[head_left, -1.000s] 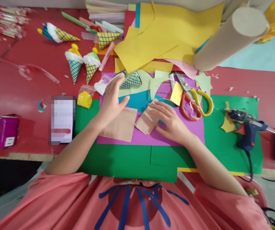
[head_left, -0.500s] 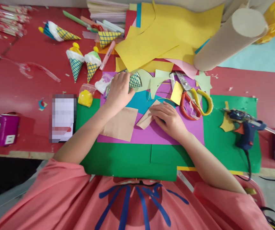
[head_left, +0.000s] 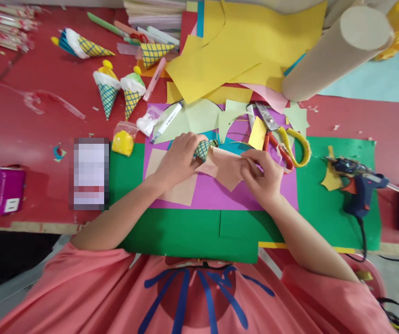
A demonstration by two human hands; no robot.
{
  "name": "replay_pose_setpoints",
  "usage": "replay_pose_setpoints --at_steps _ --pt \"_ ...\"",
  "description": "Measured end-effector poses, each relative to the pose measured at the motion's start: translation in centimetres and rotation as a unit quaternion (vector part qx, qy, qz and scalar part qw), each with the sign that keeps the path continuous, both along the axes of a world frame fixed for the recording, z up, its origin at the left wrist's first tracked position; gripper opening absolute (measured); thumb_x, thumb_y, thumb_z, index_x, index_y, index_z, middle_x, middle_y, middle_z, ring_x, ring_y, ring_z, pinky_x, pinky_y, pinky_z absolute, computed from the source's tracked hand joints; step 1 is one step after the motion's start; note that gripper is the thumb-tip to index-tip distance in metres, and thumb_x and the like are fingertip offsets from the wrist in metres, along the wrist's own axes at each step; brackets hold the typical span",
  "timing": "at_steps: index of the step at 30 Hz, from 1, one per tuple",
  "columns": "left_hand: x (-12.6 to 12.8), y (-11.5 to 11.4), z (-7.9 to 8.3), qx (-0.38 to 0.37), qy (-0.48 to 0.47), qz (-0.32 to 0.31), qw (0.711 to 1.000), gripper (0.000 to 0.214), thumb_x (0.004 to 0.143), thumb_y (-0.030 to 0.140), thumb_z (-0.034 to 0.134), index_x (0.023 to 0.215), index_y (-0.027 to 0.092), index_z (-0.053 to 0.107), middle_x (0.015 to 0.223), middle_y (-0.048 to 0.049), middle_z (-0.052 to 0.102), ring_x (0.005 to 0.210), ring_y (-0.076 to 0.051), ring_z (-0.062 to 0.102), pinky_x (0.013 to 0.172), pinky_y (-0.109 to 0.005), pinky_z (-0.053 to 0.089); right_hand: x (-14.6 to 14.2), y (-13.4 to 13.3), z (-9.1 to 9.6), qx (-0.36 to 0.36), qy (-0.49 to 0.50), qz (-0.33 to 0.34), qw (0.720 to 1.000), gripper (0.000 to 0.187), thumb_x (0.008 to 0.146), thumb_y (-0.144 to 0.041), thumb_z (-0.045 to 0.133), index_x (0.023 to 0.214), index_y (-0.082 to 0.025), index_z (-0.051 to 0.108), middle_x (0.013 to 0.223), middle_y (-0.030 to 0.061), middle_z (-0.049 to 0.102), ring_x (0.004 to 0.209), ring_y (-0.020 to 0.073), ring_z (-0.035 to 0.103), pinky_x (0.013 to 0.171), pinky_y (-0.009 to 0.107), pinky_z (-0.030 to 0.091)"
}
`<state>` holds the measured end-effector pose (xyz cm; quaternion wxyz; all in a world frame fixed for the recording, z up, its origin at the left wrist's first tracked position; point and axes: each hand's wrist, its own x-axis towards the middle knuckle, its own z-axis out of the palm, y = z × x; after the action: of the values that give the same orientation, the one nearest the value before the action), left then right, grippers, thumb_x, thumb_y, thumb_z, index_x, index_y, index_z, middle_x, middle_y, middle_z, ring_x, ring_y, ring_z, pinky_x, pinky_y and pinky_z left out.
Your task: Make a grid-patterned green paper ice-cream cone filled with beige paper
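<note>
My left hand (head_left: 184, 157) is closed around a paper cone (head_left: 202, 150) with a green-and-blue criss-cross pattern, its wide end partly hidden by the fingers. In my right hand (head_left: 262, 175) a creased piece of tan paper (head_left: 229, 169) is pinched at its right edge, and its left end reaches up to the cone. Under my left wrist lies a flat tan paper square (head_left: 182, 188). Beneath both hands is a purple sheet (head_left: 213, 199) on a green mat (head_left: 185, 232). A white marker (head_left: 167, 122) rests above my left hand.
Red-and-yellow-handled scissors (head_left: 283, 144) lie right of centre. A glue gun (head_left: 357, 183) sits further right. Several finished paper ice-cream cones (head_left: 106, 90) are at upper left. A phone (head_left: 91, 171) lies left, a tan paper roll (head_left: 335, 55) at upper right, yellow sheets (head_left: 241, 41) behind.
My left hand has moved down and right with the patterned cone, uncovering the marker. My right hand has shifted right, and the folded tan paper is now lifted and partly opened out.
</note>
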<state>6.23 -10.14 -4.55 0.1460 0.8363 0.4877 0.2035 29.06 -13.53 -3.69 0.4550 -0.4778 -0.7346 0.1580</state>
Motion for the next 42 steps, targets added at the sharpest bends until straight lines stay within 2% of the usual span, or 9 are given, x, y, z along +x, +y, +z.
replay_pose_setpoints --at_steps 5,10,20,23,27,30,34,39,42 --pt "0.6 -0.5 0.3 -0.001 0.036 -0.01 0.999 0.036 0.078 0.014 0.051 0.114 0.017 0.051 0.103 -0.0101 0.06 0.098 -0.028 0.057 0.082 -0.04 0.045 -0.5 -0.6 -0.1 0.004 0.041 0.025 0.999 0.019 0.085 -0.009 0.054 0.094 -0.023 0.062 0.076 0.0005 0.066 0.063 0.0131 0.062 0.057 0.026 0.052" --pt "0.8 -1.0 0.1 -0.009 0.05 -0.03 0.998 0.037 0.079 0.017 0.053 0.116 0.016 0.051 0.1 -0.01 0.061 0.097 -0.029 0.06 0.08 -0.04 0.046 -1.4 -1.3 -0.1 -0.041 0.07 0.086 0.993 0.021 0.086 -0.009 0.055 0.1 -0.023 0.062 0.082 0.0 0.071 0.073 0.0118 0.069 0.067 0.023 0.057" --pt "0.5 -0.9 0.1 -0.031 0.015 -0.028 0.999 0.039 0.073 0.014 0.051 0.112 0.018 0.052 0.098 -0.0087 0.063 0.093 -0.027 0.063 0.077 -0.037 0.049 -1.1 -1.3 0.2 -0.112 0.002 0.197 0.974 0.042 0.088 -0.018 0.054 0.131 -0.022 0.053 0.128 0.0116 0.064 0.058 0.006 0.065 0.057 0.02 0.057" --pt "0.4 -0.9 0.0 -0.042 0.021 -0.03 0.998 0.04 0.072 0.015 0.053 0.112 0.019 0.052 0.099 -0.008 0.063 0.093 -0.026 0.063 0.076 -0.036 0.05 -1.1 -1.1 0.1 -0.113 0.003 0.217 0.97 0.043 0.089 -0.02 0.053 0.132 -0.022 0.053 0.128 0.0117 0.064 0.081 0.0133 0.072 0.07 0.025 0.061" --pt "0.3 -0.9 -0.3 -0.024 0.04 -0.054 0.997 0.039 0.074 0.015 0.053 0.112 0.019 0.053 0.099 -0.0081 0.065 0.092 -0.025 0.064 0.074 -0.034 0.049 -1.3 -1.1 0.0 -0.094 -0.015 0.235 0.967 0.042 0.089 -0.02 0.053 0.131 -0.021 0.054 0.128 0.0119 0.064 0.12 0.0223 0.061 0.093 0.036 0.057" --pt "0.2 -0.9 -0.4 -0.013 0.044 -0.075 0.996 0.031 0.08 0.022 0.056 0.111 0.018 0.054 0.095 -0.0085 0.065 0.089 -0.026 0.064 0.072 -0.035 0.048 -1.4 -1.4 -0.1 -0.099 -0.025 0.239 0.966 0.041 0.089 -0.021 0.054 0.13 -0.019 0.053 0.127 0.0125 0.065 0.116 0.0213 0.064 0.086 0.031 0.059" --pt "0.3 -0.9 -0.3 -0.015 0.054 -0.089 0.994 0.03 0.083 0.032 0.062 0.109 0.018 0.055 0.091 -0.0083 0.065 0.087 -0.027 0.065 0.071 -0.034 0.047 -1.4 -1.6 -0.1 -0.118 -0.036 0.232 0.965 0.043 0.089 -0.025 0.055 0.131 -0.02 0.049 0.115 0.0092 0.071 0.09 0.0164 0.073 0.066 0.023 0.06" --pt "0.6 -1.0 -0.1 -0.006 0.077 -0.099 0.992 0.026 0.086 0.029 0.057 0.109 0.018 0.054 0.088 -0.0073 0.066 0.085 -0.025 0.065 0.069 -0.033 0.047 -1.5 -1.6 0.0 -0.106 -0.072 0.237 0.963 0.037 0.092 -0.026 0.051 0.128 -0.019 0.055 0.132 0.0127 0.062 0.119 0.0217 0.063 0.088 0.03 0.059" --pt "0.7 -1.1 -0.2 0.031 0.09 -0.113 0.989 0.02 0.088 0.024 0.051 0.107 0.018 0.055 0.087 -0.0067 0.066 0.082 -0.024 0.065 0.069 -0.033 0.046 -1.7 -1.5 0.0 -0.121 -0.09 0.242 0.958 0.03 0.092 -0.028 0.052 0.119 -0.018 0.058 0.127 0.0124 0.064 0.117 0.0227 0.063 0.084 0.031 0.06"
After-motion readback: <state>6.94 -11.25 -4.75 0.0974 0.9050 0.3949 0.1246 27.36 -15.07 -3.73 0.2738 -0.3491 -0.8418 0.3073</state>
